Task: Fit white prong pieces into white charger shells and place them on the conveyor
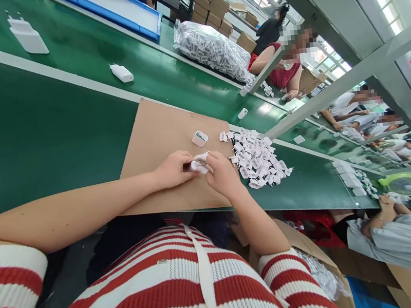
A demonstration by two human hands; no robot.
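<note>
My left hand (pixel 175 169) and my right hand (pixel 223 172) meet above a brown cardboard sheet (pixel 159 134). Between their closed fingers are small white plastic charger parts (pixel 200 164); my fingers partly cover them, and I cannot tell how they fit together. Just beyond, an open white charger housing (pixel 200 138) stands on the cardboard, something green showing inside. Beside my right hand lies a heap of white plug pieces (pixel 259 160), a few of them touching the cardboard's right edge.
On the green bench, white chargers (pixel 28 35) (pixel 122 73) lie along the conveyor strip. Behind it rest a clear bag of white parts (pixel 212 45) and a blue-rimmed tray (pixel 120 8). A metal post (pixel 266 71) rises ahead. Co-workers sit at right, near a green fan (pixel 409 184).
</note>
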